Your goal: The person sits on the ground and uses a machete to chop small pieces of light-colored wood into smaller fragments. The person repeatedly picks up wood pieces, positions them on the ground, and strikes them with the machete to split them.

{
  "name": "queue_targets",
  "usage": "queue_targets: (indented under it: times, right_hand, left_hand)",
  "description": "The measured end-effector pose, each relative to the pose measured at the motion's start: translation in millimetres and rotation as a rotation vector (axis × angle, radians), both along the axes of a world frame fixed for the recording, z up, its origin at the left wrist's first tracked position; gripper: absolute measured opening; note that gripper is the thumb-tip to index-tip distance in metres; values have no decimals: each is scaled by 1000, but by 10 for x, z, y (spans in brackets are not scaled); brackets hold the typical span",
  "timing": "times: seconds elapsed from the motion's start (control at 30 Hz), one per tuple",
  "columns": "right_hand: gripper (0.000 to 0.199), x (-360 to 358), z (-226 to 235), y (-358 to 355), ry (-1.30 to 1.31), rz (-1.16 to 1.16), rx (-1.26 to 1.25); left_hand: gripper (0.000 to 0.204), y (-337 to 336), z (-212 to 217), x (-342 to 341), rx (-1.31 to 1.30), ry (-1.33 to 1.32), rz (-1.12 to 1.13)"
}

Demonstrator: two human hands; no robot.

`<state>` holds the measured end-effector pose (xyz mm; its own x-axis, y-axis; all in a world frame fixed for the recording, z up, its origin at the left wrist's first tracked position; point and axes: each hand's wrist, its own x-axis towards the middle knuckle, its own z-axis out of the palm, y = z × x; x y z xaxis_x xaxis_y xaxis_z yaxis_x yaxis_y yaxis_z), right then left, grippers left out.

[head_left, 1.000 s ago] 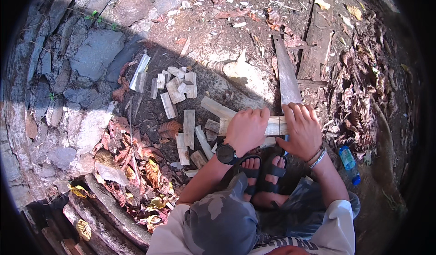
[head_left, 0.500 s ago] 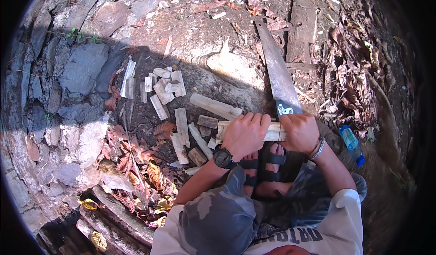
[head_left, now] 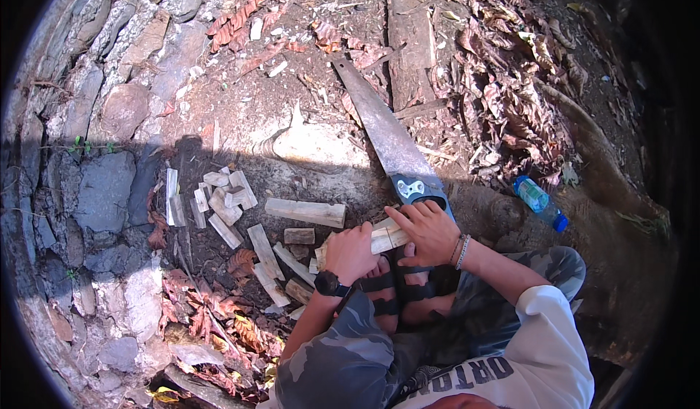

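Note:
A pale, split piece of wood (head_left: 386,237) lies across both my hands above my sandalled feet, its right end tilted toward the far side. My left hand (head_left: 350,253), with a dark watch at the wrist, is closed around its left end. At the other end, my right hand (head_left: 430,232) grips the wood, the index finger stretched out along its far edge. A thin dark line crosses the wood between the hands. Just beyond my right hand is a handsaw (head_left: 384,130), its blade flat on the ground pointing away; the hand partly hides its blue handle (head_left: 419,187).
Several cut wood blocks (head_left: 226,206) and longer sticks (head_left: 305,211) lie on the ground to the left. A plastic bottle with a blue cap (head_left: 539,203) rests at the right. Stone paving (head_left: 106,190) runs along the left; dry leaves (head_left: 510,110) cover the far right.
The view has shifted, so the scene sits lower and further left. The wood has tilted, right end away from me, and my right index finger has stretched out along it.

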<state>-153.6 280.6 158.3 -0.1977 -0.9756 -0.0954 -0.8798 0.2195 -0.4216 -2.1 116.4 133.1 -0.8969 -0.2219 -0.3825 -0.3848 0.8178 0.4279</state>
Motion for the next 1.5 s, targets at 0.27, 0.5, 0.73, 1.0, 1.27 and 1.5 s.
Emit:
queue_targets:
  times: [0.27, 0.5, 0.73, 1.0, 1.27, 1.5]
  right_hand:
    - [61, -187, -499, 524, -45, -255, 200]
    - [56, -79, -792, 385, -29, -185, 136]
    - [65, -127, -1007, 417, -164, -242, 218]
    - [49, -307, -560, 495, -481, -315, -155]
    - [19, -300, 14, 458, -524, -325, -441]
    - [18, -59, -52, 113, -712, -80, -357]
  left_hand:
    - [54, -793, -562, 236, -194, 164, 685]
    - [55, -1136, -1230, 84, -178, 408, 874]
    - [53, -1018, -1263, 108, -317, 530, 806]
    - [50, -1065, -1370, 166, -283, 467, 799]
    - [52, -1029, -1361, 136, -337, 377, 871]
    - [47, -1025, -1278, 59, -317, 232, 898]
